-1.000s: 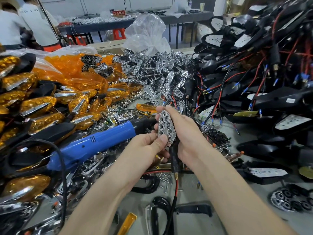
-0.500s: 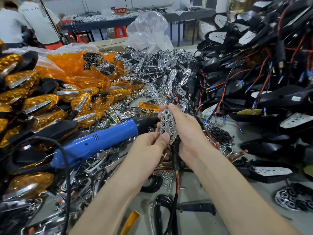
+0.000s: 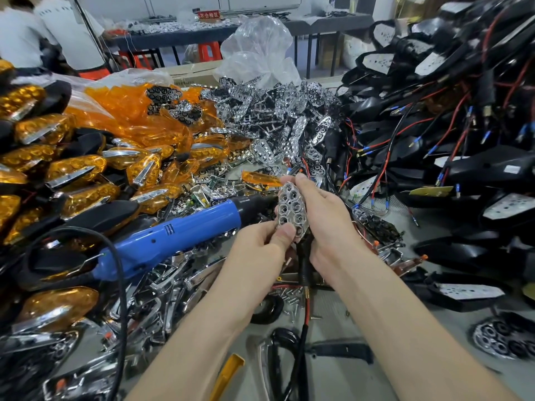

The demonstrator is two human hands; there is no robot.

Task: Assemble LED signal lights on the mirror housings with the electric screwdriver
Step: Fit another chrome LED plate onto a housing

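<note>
Heaped on the counter are amber lenses to the left, chrome reflectors at the back and wired black mirror housings to the right. Between these heaps a chrome reflector plate is held up off the surface, its long axis nearly upright. Its lower end is pinched under the thumb of the left hand. Its top and right edge are gripped by the right hand, whose fingers are curled round it, and a black wired stem is seen hanging below that palm. The electric screwdriver is seen lying ungripped just left of the plate, its nose pointed toward it. It is nearer the left hand, so a short leftward reach is judged to be called for.
</note>
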